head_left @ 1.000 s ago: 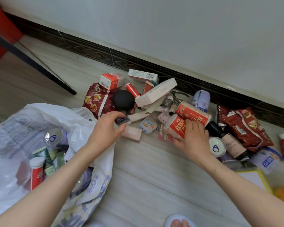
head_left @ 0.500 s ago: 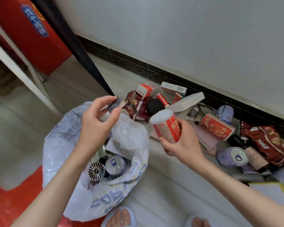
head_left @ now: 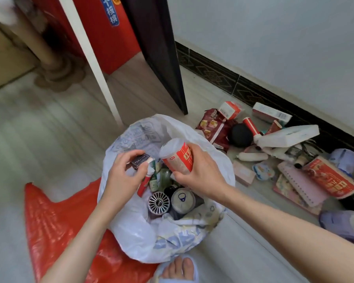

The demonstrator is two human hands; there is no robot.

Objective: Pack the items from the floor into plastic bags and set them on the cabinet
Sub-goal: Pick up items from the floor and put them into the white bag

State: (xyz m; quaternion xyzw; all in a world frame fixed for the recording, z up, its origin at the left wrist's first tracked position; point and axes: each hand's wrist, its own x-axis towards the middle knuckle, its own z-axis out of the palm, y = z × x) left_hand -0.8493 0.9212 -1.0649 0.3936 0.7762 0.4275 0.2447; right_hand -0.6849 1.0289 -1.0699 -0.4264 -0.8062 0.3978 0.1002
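An open white plastic bag (head_left: 135, 233) sits on the floor with cans, a silver round fan and bottles inside. My left hand (head_left: 124, 176) holds a small dark box (head_left: 141, 160) over the bag's mouth. My right hand (head_left: 200, 176) grips a red and white cup (head_left: 177, 157) tilted above the bag. To the right, a pile of items lies along the wall: a red snack bag (head_left: 212, 124), a black ball (head_left: 240, 135), a white box (head_left: 288, 135), a pink notebook (head_left: 302, 184) and another red cup (head_left: 331, 177).
A red plastic bag (head_left: 49, 225) lies flat under the white one. A dark door edge (head_left: 161, 54) and a white post (head_left: 90, 58) stand behind. My slippered foot (head_left: 180, 270) is just below the bag. A lilac can (head_left: 343, 223) lies at the right.
Both hands lifted their items off the pile and carried them left, to above the bag's opening. The view swung left with them.
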